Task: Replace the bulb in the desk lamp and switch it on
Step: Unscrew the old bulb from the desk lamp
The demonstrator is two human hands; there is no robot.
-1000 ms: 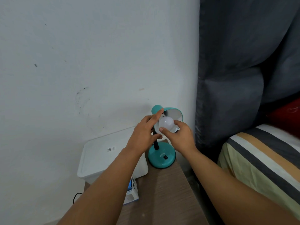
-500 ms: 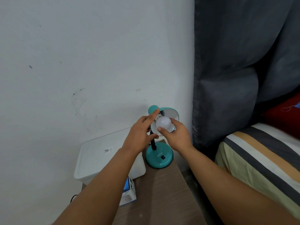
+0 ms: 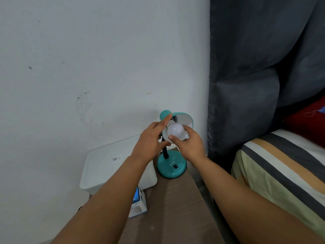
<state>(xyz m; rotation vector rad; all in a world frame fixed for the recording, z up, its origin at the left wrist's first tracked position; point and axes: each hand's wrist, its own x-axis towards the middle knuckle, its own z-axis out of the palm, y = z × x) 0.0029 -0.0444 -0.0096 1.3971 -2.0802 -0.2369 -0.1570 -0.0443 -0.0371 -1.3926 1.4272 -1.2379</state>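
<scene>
Two hands meet at the teal desk lamp (image 3: 171,166) on the desk (image 3: 175,208). Fingers of the right hand (image 3: 190,147) curl round the white bulb (image 3: 175,132), which sits in the shade (image 3: 184,118). Beside it, the left hand (image 3: 149,142) steadies the shade with index finger extended. Below both hands, the lamp base reads "ATN" next to a black switch (image 3: 175,166). Under the left forearm lies a blue-and-white carton (image 3: 139,205), its print unreadable.

The bulb's (image 3: 175,132) screw end is hidden inside the lamp shade (image 3: 184,118), behind the left hand (image 3: 151,140). The box (image 3: 139,203) is partly covered by the left forearm (its print is unreadable).
</scene>
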